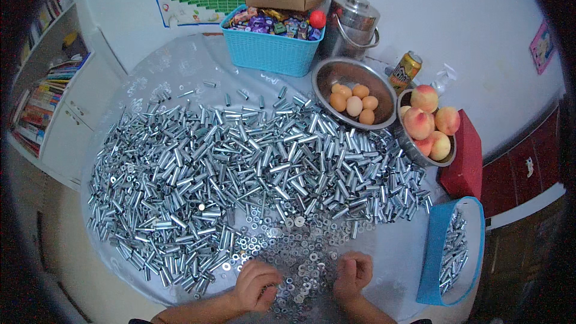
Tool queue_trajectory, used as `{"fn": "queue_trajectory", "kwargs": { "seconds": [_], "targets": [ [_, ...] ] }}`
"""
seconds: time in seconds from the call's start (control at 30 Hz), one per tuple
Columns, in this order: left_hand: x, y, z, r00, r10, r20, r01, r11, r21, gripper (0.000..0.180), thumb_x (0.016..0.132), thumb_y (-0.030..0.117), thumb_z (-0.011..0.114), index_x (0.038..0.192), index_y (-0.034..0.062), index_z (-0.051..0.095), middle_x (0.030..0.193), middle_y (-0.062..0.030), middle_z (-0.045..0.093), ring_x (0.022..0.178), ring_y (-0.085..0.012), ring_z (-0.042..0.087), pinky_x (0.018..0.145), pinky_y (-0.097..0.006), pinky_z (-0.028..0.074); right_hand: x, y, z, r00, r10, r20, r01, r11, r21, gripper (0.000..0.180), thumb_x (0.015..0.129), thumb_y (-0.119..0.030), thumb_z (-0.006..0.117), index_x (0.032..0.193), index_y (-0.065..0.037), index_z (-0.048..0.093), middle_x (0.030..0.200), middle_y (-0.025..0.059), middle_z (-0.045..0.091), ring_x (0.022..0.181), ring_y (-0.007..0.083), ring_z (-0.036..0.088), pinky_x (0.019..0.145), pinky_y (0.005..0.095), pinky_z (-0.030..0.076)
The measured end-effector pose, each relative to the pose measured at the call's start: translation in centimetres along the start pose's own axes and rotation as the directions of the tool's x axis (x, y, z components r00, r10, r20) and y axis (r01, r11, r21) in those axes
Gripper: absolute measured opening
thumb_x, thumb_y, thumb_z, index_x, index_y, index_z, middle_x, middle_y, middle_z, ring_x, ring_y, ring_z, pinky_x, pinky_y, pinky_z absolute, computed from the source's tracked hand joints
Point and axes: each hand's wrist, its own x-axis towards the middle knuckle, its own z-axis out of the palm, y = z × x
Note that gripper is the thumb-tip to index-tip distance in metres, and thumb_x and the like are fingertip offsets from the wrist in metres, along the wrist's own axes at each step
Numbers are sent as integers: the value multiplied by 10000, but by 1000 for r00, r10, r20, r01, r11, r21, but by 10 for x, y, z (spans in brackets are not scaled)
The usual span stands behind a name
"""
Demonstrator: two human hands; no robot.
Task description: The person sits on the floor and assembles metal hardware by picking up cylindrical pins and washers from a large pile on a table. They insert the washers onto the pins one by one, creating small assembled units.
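Near the front edge of the round table, my left hand (258,285) is closed with its fingers curled. Whatever lies inside its fingers is hidden. To its right, my right hand (353,275) is also closed, thumb against the fingers, and I cannot make out what it holds. Between and just beyond both hands lies a loose spread of metal washers and nuts (303,264). Behind them, a broad heap of shiny metal tubes (240,156) covers much of the table.
At the right edge stands a blue basket (437,258) with metal tubes inside. Farther back are a bowl of peaches (447,155), a red box (465,162), a steel bowl (321,78) with several eggs, a drink can (406,71), a metal pot (354,24) and a blue basket of wrapped sweets (270,54).
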Motion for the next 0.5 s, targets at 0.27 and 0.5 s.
{"fn": "queue_trajectory", "kwargs": {
  "seconds": [0.27, 0.5],
  "targets": [
    [10, 12, -2, 984, 151, 91, -163, 976, 146, 153, 740, 114, 560, 869, 37, 531, 894, -112, 557, 789, -286, 522, 705, -376, 391, 8, -6, 2, 988, -62, 140, 75, 993, -87, 94, 855, -92, 489, 819, -7, 472, 677, 38, 486, 567, 91, 446, 519, 219, 385],
    [8, 20, 4, 979, 199, -34, -191, 968, 165, 115, 788, 103, 495, 862, 18, 520, 850, -119, 548, 785, -301, 514, 713, -364, 380, 4, 13, 8, 949, -169, 267, 201, 975, -94, 102, 829, -103, 546, 806, -5, 536, 692, 21, 530, 647, 70, 476, 593, 214, 400]
  ]
}}
